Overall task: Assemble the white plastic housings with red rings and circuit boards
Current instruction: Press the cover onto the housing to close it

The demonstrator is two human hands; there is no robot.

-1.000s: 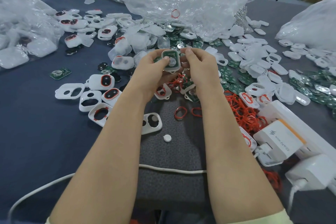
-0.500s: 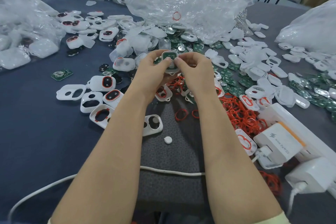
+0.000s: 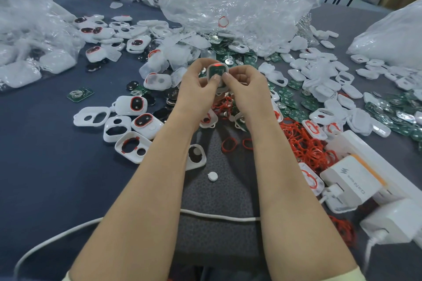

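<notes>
A white plastic housing [image 3: 218, 71] with a green circuit board inside and a red glint at its top edge is held up over the table's middle. My left hand [image 3: 198, 85] grips its left side and my right hand [image 3: 245, 85] grips its right side, both thumbs pressing on the board's lower part. Under my hands lies a heap of red rings [image 3: 306, 143]. Loose white housings [image 3: 134, 121], some with red rings fitted, lie to the left. Green circuit boards [image 3: 294, 102] are scattered to the right.
Crumpled clear plastic bags [image 3: 228, 0] fill the back and the left. White chargers [image 3: 351, 180] on a power strip sit at the right, with a white cable [image 3: 219, 217] running across the front. A small white button [image 3: 212, 176] lies on the grey pad.
My thumbs have slid from the housing's sides onto the board's lower part, and the housing now stands a little more upright between my hands.
</notes>
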